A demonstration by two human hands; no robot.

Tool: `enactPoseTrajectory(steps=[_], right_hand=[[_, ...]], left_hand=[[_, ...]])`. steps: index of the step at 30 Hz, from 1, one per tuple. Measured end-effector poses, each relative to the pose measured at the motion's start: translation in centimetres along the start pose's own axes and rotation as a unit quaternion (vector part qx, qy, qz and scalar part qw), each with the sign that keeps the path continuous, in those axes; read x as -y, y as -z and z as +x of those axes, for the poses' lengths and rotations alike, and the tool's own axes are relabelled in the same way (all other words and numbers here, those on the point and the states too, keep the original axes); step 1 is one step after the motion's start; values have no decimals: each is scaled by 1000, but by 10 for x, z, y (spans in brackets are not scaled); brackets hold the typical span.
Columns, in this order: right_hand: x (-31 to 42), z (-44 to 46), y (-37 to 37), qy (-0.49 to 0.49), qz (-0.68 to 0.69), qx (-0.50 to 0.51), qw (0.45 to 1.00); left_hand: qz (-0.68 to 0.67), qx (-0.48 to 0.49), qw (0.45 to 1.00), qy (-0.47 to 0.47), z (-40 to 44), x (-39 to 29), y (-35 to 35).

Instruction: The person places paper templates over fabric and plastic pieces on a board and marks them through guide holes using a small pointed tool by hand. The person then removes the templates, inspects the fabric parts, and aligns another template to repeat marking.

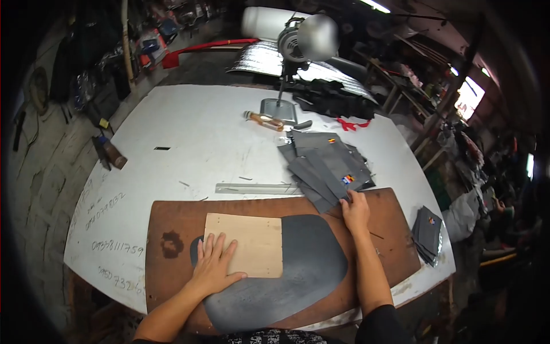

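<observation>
My left hand (pixel 216 265) lies flat, fingers spread, on a squarish tan cardboard template (pixel 256 246) with small holes near its edges. Under the template is a dark grey sheet (pixel 306 258) with a rounded outline, resting on a brown board (pixel 172 269). My right hand (pixel 356 213) is at the board's far edge with its fingers curled together, beside the lower corner of a loose pile of grey flat pieces (pixel 329 163). Some of those pieces bear small coloured labels. Whatever its fingertips hold, if anything, is too small to make out.
A metal ruler (pixel 258 188) lies beyond the board. Farther back are a fan (pixel 295 46) on a stand, an amber-handled tool (pixel 266 121) and dark cloth (pixel 332 98). More grey pieces (pixel 427 232) sit at the right edge of the white table (pixel 200 126).
</observation>
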State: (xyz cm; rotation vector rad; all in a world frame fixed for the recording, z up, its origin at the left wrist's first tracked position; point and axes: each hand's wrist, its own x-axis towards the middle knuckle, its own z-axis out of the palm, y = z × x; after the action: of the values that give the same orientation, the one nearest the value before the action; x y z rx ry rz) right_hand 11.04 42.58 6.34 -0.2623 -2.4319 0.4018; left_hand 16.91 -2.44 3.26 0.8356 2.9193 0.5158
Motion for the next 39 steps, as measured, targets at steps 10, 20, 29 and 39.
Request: enactPoseTrajectory(steps=[10, 20, 29, 39], right_hand=[[-23, 27, -36, -201, 47, 66, 976], [-21, 48, -5, -154, 252, -13, 955], [195, 25, 293, 435, 296, -441, 727], [159, 19, 367, 271, -473, -690, 476]], left_hand=[[-8, -27, 1000, -13, 45, 15, 9], [-133, -283, 950, -24, 21, 2, 116], [77, -553, 720, -412, -96, -97, 315], [64, -526, 726, -437, -122, -118, 343]])
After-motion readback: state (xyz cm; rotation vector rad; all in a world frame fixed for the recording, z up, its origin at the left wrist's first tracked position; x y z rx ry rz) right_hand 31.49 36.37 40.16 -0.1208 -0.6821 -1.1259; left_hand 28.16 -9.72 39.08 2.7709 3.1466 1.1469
